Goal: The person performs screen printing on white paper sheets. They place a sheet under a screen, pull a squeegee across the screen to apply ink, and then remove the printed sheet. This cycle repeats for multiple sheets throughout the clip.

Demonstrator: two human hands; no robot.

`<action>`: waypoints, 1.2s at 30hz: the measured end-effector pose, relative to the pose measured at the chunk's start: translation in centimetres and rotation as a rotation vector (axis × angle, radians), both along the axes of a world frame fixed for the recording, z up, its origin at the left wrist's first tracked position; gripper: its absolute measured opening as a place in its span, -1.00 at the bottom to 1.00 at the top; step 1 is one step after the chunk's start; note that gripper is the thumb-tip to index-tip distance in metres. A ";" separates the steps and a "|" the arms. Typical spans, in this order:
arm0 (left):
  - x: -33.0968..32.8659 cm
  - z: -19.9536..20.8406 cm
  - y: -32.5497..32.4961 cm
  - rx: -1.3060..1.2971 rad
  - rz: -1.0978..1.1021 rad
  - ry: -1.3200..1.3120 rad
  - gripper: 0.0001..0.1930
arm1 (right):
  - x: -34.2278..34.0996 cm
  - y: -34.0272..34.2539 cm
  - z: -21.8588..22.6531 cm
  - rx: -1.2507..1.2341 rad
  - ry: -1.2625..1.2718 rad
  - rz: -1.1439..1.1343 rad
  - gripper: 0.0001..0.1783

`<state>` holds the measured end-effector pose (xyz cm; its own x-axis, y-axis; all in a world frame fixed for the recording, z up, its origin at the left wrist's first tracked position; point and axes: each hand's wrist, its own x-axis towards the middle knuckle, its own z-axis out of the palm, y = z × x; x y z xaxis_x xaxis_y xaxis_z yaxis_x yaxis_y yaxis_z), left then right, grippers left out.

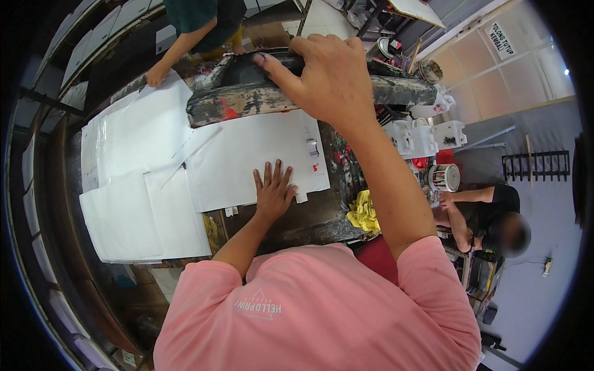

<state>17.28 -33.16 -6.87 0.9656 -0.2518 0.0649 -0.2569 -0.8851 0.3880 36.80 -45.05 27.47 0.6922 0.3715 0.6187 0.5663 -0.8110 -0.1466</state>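
My left hand (272, 193) lies flat with fingers spread on the near edge of a white sheet (247, 145), which bears a small red mark near its right end. With thumb and fingers bent over its upper side, my right hand (332, 77) grips an ink-stained wooden screen-printing frame (247, 100). The frame is tilted up along the far side of the sheet and hides part of the table behind it. A small metal clip-like piece (312, 148) sits on the sheet's right part. White tabs (301, 196) stick out by my left hand.
White sheets (133, 145) lie in overlapping stacks at the left, where a co-worker's hand (158, 73) touches them. A crumpled yellow cloth (364, 212) is at the table's right edge. White containers (417, 139) and a paint bucket (444, 177) stand farther right, near another seated person (495, 216).
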 end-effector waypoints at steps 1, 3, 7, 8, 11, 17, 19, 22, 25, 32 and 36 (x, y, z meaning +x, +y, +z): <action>0.0 0.2 0.1 0.000 0.003 -0.008 -0.32 | -0.1 0.1 -0.1 0.000 0.003 0.003 -0.28; 0.3 1.5 0.0 -0.021 0.053 0.058 -0.30 | -0.5 0.1 -0.1 -0.011 0.030 0.008 -0.27; 0.9 8.5 1.8 -0.944 0.146 0.118 -0.18 | -2.3 -0.6 -1.5 -0.081 0.087 0.017 -0.25; 0.4 11.2 2.7 -1.287 0.149 0.133 -0.12 | -3.3 -0.8 -2.4 -0.105 0.091 0.023 -0.25; -1.9 17.7 4.9 -2.142 0.332 0.274 0.05 | -6.8 -2.4 -6.7 -0.232 0.354 0.099 -0.26; -6.3 8.6 6.2 -1.981 0.813 0.773 0.25 | -6.2 -5.1 -19.4 -0.370 0.786 0.240 -0.46; -6.6 6.6 6.3 -1.883 0.803 0.816 0.24 | -3.2 -4.6 -22.6 -0.241 0.683 0.220 -0.46; -6.2 6.7 5.7 -1.772 0.995 0.828 0.22 | 5.1 -2.9 -26.3 -0.091 0.411 0.165 -0.53; -6.6 6.8 5.3 -1.733 1.085 0.800 0.18 | 12.5 0.0 -27.8 -0.136 0.388 0.148 -0.56; -7.2 7.2 4.6 -1.698 1.052 0.688 0.03 | 17.9 3.1 -29.4 -0.365 0.416 0.091 -0.52; -7.3 7.3 4.4 -1.676 0.989 0.651 -0.01 | 13.1 1.5 -28.9 -0.339 0.444 0.134 -0.57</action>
<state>10.03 -28.72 0.48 0.6793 0.1870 -0.7096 0.4676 0.6349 0.6150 49.86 -43.56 -1.47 0.7915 0.6011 0.1104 0.6112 -0.7794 -0.1378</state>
